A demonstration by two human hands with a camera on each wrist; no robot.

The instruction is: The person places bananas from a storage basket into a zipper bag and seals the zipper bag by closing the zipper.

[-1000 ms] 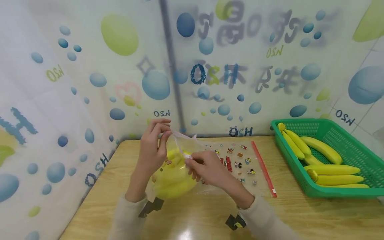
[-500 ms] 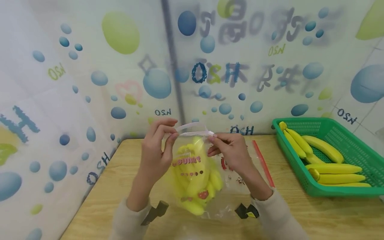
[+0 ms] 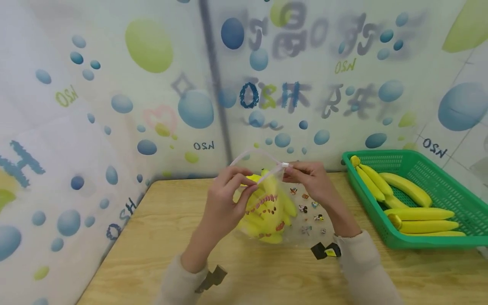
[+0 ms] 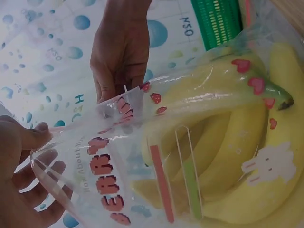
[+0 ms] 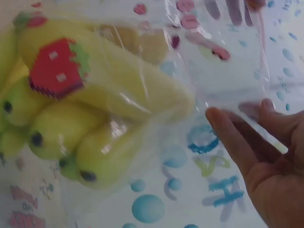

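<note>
A clear zip bag [image 4: 102, 190] with pink printing and strawberries hangs upright between both hands, its mouth gaping at the top. Yellow bananas [image 4: 232, 185] fill the lower part. In the head view my left hand [image 3: 225, 201] pinches the near rim of the mouth between thumb and fingertips. My right hand [image 3: 314, 184] pinches the right corner at the white slider [image 3: 285, 164]. Behind the raised bag, a second clear bag [image 3: 314, 226] with small cartoon prints lies flat on the table, partly covered by the first bag and my right arm.
A green plastic basket [image 3: 438, 242] at the right holds several more bananas [image 3: 408, 188]. Behind the wooden table [image 3: 152, 237] rises a pale curtain [image 3: 244, 63] printed with blue and green bubbles. Dark wrist devices [image 3: 325, 250] sit by the sleeves.
The bag of bananas has been lifted from lying on the table to hanging upright. Both hands have shifted right with it, the right one also upward, and the mouth now gapes wider.
</note>
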